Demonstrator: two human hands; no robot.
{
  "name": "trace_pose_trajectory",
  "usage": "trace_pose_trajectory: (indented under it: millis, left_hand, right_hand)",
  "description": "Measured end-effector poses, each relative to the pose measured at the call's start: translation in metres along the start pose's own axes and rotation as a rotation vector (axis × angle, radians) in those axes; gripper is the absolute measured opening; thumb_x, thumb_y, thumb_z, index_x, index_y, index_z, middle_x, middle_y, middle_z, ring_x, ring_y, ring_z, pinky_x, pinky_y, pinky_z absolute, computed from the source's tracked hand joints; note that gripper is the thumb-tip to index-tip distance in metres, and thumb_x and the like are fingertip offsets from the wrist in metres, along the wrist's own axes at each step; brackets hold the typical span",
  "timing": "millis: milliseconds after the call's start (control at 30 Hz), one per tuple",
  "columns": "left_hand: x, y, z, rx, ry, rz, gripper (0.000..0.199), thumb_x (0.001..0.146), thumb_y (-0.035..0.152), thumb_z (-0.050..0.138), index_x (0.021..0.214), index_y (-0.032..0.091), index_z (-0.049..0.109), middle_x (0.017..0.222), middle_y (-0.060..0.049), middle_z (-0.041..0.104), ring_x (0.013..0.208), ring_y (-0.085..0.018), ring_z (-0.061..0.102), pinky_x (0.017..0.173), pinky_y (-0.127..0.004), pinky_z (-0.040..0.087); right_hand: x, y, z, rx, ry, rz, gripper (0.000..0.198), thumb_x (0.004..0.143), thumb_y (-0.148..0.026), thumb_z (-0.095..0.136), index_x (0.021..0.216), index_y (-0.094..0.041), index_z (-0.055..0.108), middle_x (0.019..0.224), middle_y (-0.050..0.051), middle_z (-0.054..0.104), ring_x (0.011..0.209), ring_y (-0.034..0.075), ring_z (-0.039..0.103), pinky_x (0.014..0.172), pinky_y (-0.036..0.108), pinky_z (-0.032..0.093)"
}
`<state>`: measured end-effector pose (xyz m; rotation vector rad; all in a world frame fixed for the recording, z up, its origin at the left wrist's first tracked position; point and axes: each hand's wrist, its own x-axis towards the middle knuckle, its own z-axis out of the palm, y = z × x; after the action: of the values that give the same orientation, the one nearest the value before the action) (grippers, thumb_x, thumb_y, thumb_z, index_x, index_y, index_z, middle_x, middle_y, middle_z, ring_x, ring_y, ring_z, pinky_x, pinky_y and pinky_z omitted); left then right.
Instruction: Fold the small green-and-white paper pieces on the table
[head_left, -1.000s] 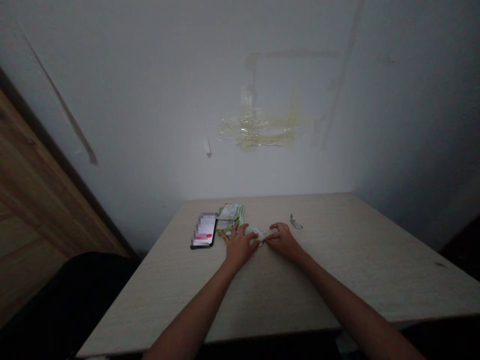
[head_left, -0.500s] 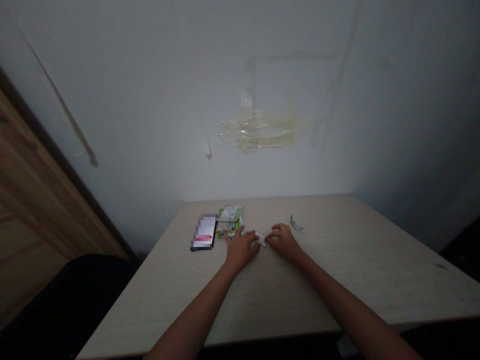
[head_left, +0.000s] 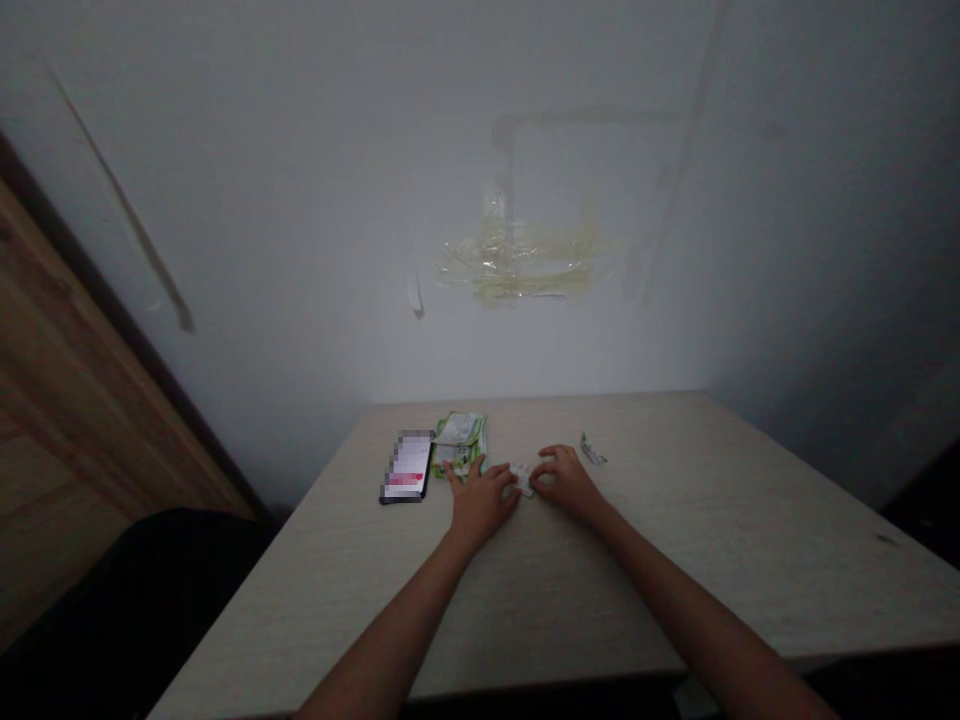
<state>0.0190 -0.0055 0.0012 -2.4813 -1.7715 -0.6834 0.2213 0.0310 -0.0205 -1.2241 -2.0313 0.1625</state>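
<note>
A small whitish piece point(head_left: 522, 479), perhaps paper or wrapper, lies flat near the middle of the table between my two hands. My left hand point(head_left: 481, 505) rests on the tabletop, its thumb and forefinger holding down the left side of the piece while the outer fingers spread towards a stack of green-and-white printed packets point(head_left: 461, 430). At the piece's right edge, my right hand point(head_left: 568, 483) has thumb and forefinger pinched together; the other fingers curl above. How firmly the right fingertips grip the edge is too small to make out.
Left of the packets, a phone point(head_left: 407, 467) with a lit, blurred screen lies on the pale wooden table point(head_left: 675, 540). A torn green-and-white scrap point(head_left: 592, 449) sits beyond my right hand. Behind stands a wall point(head_left: 300, 250) with yellowed tape point(head_left: 517, 265). A dark chair point(head_left: 142, 590) is at left.
My right fingertips have shifted very slightly left along the small piece. My left hand stays in place; the view tilts a touch.
</note>
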Motion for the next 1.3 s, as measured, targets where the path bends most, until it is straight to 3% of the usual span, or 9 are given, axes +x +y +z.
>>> trace_pose_trajectory:
  millis: [333,633,733,967,1300]
  left_hand:
    - [-0.001,0.003,-0.004,0.014,-0.015,-0.012,0.024,0.088,0.046,0.055,0.108,0.041,0.068,0.131,0.005,0.064,0.139,-0.036,0.035,0.104,-0.079,-0.014]
    - [-0.001,0.003,-0.007,0.008,-0.054,-0.019,0.027,0.089,0.048,0.052,0.110,0.041,0.067,0.135,0.004,0.061,0.140,-0.036,0.033,0.105,-0.079,-0.011]
    - [-0.001,0.003,-0.005,0.001,-0.049,-0.018,0.027,0.089,0.048,0.052,0.110,0.041,0.068,0.135,0.004,0.061,0.141,-0.036,0.032,0.105,-0.078,-0.012]
    - [-0.002,0.001,-0.002,-0.027,-0.042,-0.005,0.026,0.090,0.046,0.051,0.110,0.042,0.066,0.135,0.005,0.061,0.142,-0.035,0.031,0.103,-0.080,-0.014]
    - [-0.002,0.002,-0.005,-0.002,-0.064,0.018,0.028,0.091,0.045,0.050,0.113,0.040,0.066,0.136,0.004,0.060,0.143,-0.033,0.030,0.109,-0.075,-0.010]
  right_hand:
    - [-0.002,0.002,-0.009,0.032,-0.084,-0.042,0.011,0.074,-0.023,0.073,0.084,-0.025,0.078,0.118,0.010,0.060,0.116,0.027,0.051,0.103,0.043,0.040]
    - [-0.007,0.010,-0.009,0.146,0.007,0.034,0.014,0.078,-0.026,0.070,0.091,-0.026,0.076,0.109,0.008,0.066,0.109,0.025,0.056,0.099,0.044,0.042]
    - [-0.006,0.015,-0.011,0.153,0.019,0.063,0.011,0.080,-0.025,0.068,0.086,-0.024,0.077,0.104,0.008,0.066,0.104,0.024,0.058,0.099,0.044,0.042]
    - [-0.011,0.008,-0.014,0.151,-0.072,-0.033,0.009,0.077,-0.021,0.072,0.080,-0.027,0.079,0.106,0.008,0.064,0.108,0.023,0.055,0.100,0.041,0.041]
    - [-0.009,0.006,-0.008,0.116,-0.037,0.029,0.010,0.078,-0.023,0.071,0.080,-0.027,0.079,0.107,0.010,0.062,0.108,0.025,0.054,0.100,0.043,0.043]
